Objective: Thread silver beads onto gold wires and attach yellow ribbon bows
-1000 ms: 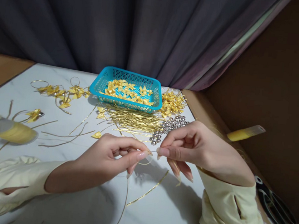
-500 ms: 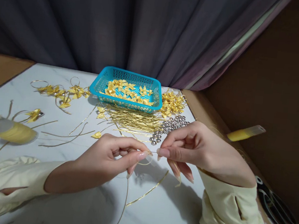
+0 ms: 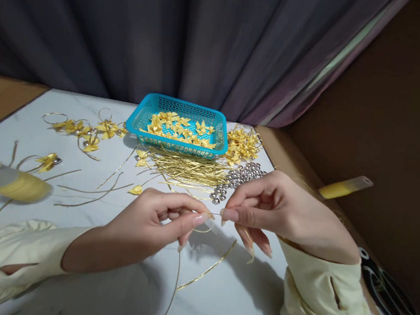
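Note:
My left hand (image 3: 153,224) pinches a thin strand with a small pale loop (image 3: 204,229) hanging at its fingertips. Just right of it, my right hand (image 3: 265,207) is closed on the needle-thin end of the strand, thumb against forefinger; a bit of yellow material shows under its lower fingers. A short thin line spans the small gap between the two hands. Below them a gold wire piece (image 3: 207,268) and a thin darker cord (image 3: 175,287) lie on the white table. What sits inside the fingertips is too small to tell.
Behind the hands are a blue basket (image 3: 181,146) of yellow ribbon flowers, gold wires (image 3: 189,169), silver beads (image 3: 246,174) and a flower pile (image 3: 242,145). A yellow thread spool (image 3: 21,184) lies left, another tube (image 3: 346,187) right, black scissors (image 3: 384,288) at the far right.

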Tool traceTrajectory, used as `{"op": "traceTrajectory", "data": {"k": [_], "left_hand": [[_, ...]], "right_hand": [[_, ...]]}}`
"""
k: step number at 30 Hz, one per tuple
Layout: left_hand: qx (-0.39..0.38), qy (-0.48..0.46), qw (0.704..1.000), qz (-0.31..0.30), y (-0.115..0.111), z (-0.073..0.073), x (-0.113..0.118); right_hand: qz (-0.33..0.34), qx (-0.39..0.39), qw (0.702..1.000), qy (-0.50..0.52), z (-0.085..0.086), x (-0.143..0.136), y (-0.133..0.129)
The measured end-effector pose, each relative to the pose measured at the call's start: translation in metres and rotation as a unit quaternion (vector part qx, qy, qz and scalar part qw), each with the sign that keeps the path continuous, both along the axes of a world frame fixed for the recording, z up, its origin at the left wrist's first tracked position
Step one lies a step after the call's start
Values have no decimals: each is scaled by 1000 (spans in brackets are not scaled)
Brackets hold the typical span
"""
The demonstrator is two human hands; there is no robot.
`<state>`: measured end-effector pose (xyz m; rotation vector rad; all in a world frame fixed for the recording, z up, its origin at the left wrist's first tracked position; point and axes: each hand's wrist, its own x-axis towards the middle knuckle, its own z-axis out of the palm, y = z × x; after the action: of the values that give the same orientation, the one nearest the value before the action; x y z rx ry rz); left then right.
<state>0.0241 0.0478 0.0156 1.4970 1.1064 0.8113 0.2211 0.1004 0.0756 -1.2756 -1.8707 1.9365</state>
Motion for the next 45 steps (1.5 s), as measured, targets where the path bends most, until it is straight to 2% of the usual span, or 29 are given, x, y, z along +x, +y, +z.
{"op": "traceTrajectory", "data": {"k": [45], "left_hand": [[12, -15, 1000, 4, -1, -2, 0]], "right_hand": [[0, 14, 1000, -12, 1, -1, -3]]}}
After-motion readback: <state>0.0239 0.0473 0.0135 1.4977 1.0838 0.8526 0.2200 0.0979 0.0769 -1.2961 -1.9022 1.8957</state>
